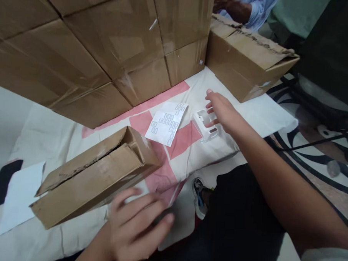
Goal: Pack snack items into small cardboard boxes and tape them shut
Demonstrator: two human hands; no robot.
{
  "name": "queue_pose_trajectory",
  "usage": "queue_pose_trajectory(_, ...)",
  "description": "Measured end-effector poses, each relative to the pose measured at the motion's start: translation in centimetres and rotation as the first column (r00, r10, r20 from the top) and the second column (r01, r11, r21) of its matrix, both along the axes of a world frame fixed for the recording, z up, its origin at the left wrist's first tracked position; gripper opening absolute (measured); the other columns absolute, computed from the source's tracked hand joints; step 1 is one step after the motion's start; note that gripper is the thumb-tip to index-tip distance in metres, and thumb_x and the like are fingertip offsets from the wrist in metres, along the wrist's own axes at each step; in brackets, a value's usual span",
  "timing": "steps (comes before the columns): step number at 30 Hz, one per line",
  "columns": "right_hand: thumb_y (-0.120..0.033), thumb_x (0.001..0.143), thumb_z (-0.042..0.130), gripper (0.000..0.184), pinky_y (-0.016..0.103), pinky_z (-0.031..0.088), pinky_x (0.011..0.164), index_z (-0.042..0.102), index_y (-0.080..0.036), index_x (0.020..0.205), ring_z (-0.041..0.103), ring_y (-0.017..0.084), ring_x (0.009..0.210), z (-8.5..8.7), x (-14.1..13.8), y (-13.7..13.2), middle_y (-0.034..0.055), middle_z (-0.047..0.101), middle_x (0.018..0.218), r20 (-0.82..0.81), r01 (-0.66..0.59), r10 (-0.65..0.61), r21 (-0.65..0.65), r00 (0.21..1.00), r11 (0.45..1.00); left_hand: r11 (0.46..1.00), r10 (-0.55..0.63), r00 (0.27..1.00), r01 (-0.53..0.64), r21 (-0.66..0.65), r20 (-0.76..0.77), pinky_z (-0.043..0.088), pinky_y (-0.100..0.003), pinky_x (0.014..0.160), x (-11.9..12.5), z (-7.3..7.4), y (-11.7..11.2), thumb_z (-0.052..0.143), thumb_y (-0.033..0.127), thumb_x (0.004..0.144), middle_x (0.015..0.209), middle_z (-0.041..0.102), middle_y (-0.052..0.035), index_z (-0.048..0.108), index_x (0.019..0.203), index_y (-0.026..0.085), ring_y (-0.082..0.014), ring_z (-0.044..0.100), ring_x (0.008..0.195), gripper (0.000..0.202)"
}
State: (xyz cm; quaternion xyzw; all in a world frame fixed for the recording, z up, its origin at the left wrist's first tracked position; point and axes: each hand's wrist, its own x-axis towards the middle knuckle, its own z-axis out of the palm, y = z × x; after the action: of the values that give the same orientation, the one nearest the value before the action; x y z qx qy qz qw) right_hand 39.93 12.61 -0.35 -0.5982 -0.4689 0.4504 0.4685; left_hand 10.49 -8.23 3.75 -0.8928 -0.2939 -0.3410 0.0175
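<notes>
My right hand (221, 111) reaches out over a small white plastic part (205, 126) lying on the white and pink cloth (188, 139); its fingers are stretched and apart, touching or just above the part. My left hand (135, 229) lies near the bottom of the view with fingers spread, holding nothing, beside the end of a long open cardboard box (97, 177). A white sticker sheet (167, 122) with small printed rectangles lies left of the plastic part.
Large taped cardboard boxes (94, 46) stack along the back. Another torn-open box (249, 60) stands at the back right. Another person's arm in a light sleeve (245, 8) shows at the top. A white paper (18, 196) lies at left. Patterned floor and cable at right.
</notes>
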Motion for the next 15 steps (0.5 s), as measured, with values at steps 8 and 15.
queue_pose_trajectory(8,-0.076,0.080,0.058,0.051,0.035,0.058,0.047,0.063,-0.027,0.098,0.060,0.026,0.086,0.7,0.5,-0.2,0.0074,0.059,0.097,-0.093,-0.092,0.090,-0.022,0.992,0.995,0.948,0.136,0.975,-0.076,-0.309,0.177,0.030,-0.059,0.116,15.3,-7.9,16.2,0.077,0.061,0.073,0.155,0.033,-0.0168,0.031,0.149,0.028,-0.0398,0.032,0.144,0.094)
queue_pose_trajectory(15,-0.064,0.084,0.063,0.039,0.031,0.061,0.053,0.065,-0.026,0.094,0.056,0.023,0.089,0.6,1.2,-2.0,0.0060,0.053,0.096,-0.239,-0.042,0.037,-0.015,0.970,0.999,0.886,0.056,0.952,0.092,-0.455,0.302,0.028,-0.059,0.121,15.9,-11.4,20.6,0.075,0.070,0.073,0.158,0.028,-0.0180,0.017,0.154,0.029,-0.0374,0.028,0.150,0.108)
